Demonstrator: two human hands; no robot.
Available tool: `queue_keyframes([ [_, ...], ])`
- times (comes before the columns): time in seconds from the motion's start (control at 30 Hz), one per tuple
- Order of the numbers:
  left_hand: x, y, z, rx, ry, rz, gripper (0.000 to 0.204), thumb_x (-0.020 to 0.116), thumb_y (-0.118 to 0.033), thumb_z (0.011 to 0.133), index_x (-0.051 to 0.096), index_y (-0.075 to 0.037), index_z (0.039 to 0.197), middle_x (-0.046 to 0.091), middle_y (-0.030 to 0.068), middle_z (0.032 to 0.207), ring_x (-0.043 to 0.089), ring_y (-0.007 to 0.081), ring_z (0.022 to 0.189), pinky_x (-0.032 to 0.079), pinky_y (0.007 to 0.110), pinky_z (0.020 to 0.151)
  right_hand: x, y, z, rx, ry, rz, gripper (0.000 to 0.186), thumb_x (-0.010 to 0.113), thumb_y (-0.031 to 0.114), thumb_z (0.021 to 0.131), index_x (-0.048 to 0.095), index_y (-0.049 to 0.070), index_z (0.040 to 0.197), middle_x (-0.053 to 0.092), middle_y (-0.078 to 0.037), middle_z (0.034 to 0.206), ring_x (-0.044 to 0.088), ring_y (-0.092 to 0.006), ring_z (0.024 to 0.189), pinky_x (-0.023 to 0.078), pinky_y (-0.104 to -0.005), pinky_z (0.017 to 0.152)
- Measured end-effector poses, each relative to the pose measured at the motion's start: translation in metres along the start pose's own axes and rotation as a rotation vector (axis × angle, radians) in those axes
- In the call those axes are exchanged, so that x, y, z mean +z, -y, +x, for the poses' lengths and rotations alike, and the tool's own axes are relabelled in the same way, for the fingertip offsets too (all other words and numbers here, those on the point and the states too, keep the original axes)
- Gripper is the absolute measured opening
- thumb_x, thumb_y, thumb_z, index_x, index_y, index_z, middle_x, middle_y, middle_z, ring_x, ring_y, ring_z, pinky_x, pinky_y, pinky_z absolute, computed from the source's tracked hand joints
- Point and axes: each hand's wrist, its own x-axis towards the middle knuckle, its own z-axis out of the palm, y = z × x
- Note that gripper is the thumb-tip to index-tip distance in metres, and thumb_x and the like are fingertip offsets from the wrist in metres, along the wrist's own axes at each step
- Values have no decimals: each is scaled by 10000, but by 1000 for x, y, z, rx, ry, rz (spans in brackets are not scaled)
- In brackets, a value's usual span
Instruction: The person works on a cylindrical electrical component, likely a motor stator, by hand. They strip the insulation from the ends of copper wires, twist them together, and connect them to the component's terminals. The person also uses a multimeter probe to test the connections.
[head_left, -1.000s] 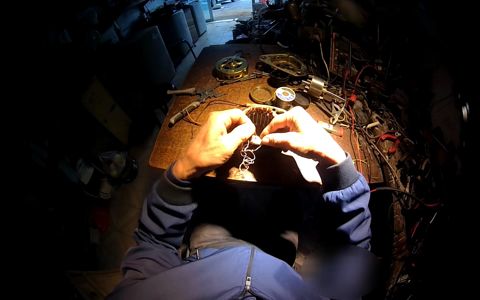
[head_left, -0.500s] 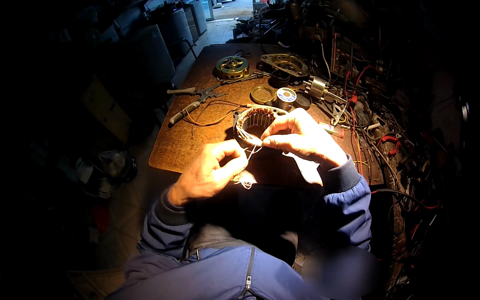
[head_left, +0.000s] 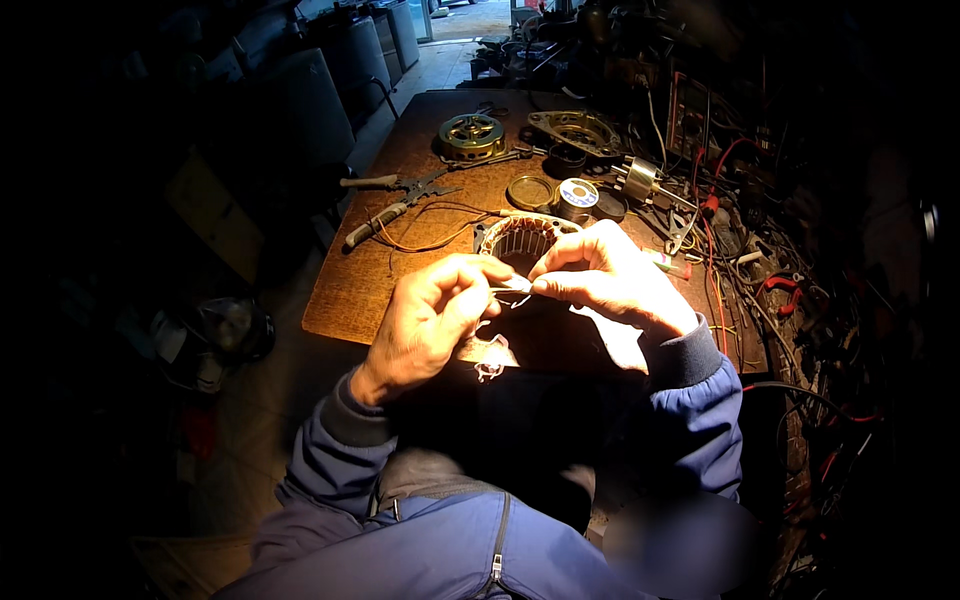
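A ring-shaped motor stator (head_left: 522, 236) with copper windings and slotted inner walls lies on the table in front of me, its near side partly covered by my hands. My left hand (head_left: 425, 318) is closed, thumb and forefinger pinching a white lacing string (head_left: 514, 299) at the stator's near edge. Opposite it, my right hand (head_left: 612, 278) pinches at the same string, the fingertips of both hands almost meeting. More of the white string hangs in a loose tangle (head_left: 490, 370) by the table's near edge, below my left hand.
Pliers (head_left: 402, 200) with worn handles lie left of the stator. Behind it are a solder spool (head_left: 577, 196), a brass-coloured ring (head_left: 529, 191), a motor end cover (head_left: 472, 137) and a flanged housing (head_left: 575, 131). A rotor (head_left: 640, 178) and tangled wires (head_left: 740, 255) crowd the right side.
My left hand has risen and moved toward the right fingertips, closing over the stator's near edge. My right hand stays nearly in place. The view has shifted slightly.
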Motion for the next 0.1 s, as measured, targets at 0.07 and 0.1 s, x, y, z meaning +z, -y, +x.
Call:
queue_keyframes([
  [0.07, -2, 2, 13, -97, 42, -133, 248, 557, -189, 1104, 669, 23, 1170, 717, 118, 1204, 652, 94, 857, 533, 239, 756, 1, 0, 0, 5, 4, 35, 243, 799, 214, 880, 821, 0, 993, 747, -79, 745, 663, -134, 656, 515, -309, 623],
  [0.1, -3, -2, 19, -102, 67, -181, 284, 596, -222, 1092, 658, -6, 1267, 728, 123, 1194, 728, 155, 1002, 564, 245, 804, 3, -3, 2, -2, 1, 60, 244, 806, 218, 876, 824, 6, 996, 752, -80, 748, 665, -130, 658, 516, -306, 627],
])
